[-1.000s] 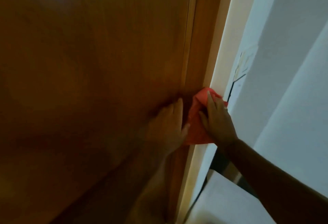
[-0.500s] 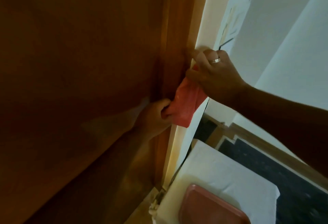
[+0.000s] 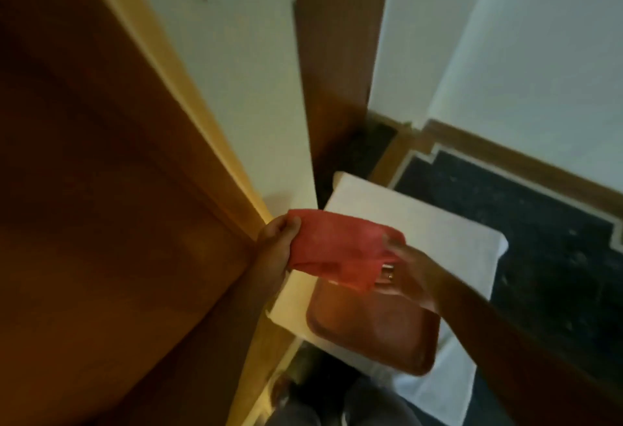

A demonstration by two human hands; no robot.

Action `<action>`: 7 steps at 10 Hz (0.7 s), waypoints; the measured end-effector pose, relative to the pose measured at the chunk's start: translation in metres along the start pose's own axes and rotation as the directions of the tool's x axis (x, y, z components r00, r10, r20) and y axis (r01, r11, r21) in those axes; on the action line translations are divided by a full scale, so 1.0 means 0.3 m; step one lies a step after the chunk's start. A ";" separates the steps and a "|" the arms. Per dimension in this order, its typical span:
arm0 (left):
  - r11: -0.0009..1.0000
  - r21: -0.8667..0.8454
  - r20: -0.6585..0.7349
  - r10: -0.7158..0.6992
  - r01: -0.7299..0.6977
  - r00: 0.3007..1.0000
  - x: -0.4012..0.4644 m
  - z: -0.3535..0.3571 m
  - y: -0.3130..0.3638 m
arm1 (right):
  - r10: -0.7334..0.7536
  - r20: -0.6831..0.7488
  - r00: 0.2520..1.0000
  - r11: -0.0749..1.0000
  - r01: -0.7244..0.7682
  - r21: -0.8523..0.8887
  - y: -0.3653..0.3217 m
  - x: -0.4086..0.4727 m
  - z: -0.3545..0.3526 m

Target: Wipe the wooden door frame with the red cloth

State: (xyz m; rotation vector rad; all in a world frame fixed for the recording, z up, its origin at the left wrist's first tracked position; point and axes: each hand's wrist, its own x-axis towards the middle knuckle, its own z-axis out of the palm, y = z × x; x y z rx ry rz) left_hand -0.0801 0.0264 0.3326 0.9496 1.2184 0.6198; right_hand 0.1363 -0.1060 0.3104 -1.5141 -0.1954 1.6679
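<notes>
The red cloth (image 3: 337,248) is stretched between both hands, away from the wood. My left hand (image 3: 274,250) pinches its left end close to the wooden door frame (image 3: 215,142), which runs diagonally from upper left to lower centre. My right hand (image 3: 409,272), with a ring on one finger, grips the cloth's right end above a tray. The brown door (image 3: 101,206) fills the left of the view.
A small table under a white cloth (image 3: 421,220) stands right of the frame, with a reddish-brown tray (image 3: 374,331) on it. A white wall strip (image 3: 242,71) and a dark wooden post (image 3: 337,54) rise behind. Dark carpet (image 3: 522,223) lies to the right.
The cloth has come off the door frame and now hangs stretched between both hands, lower down over the table. The view has tilted downward.
</notes>
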 end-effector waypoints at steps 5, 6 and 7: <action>0.641 0.729 0.095 -0.443 0.241 0.891 0.408 0.159 -1.102 | 0.234 -0.598 0.766 0.964 -0.260 0.044 0.860 0.493 -0.424; 0.598 0.768 0.062 -0.429 0.231 0.901 0.428 0.154 -1.119 | 0.129 -0.705 0.697 0.938 -0.315 -0.141 0.899 0.496 -0.419; 0.523 0.836 0.083 -0.418 0.165 0.904 0.384 0.132 -1.021 | -0.006 -0.734 0.679 0.900 -0.316 -0.299 0.843 0.421 -0.385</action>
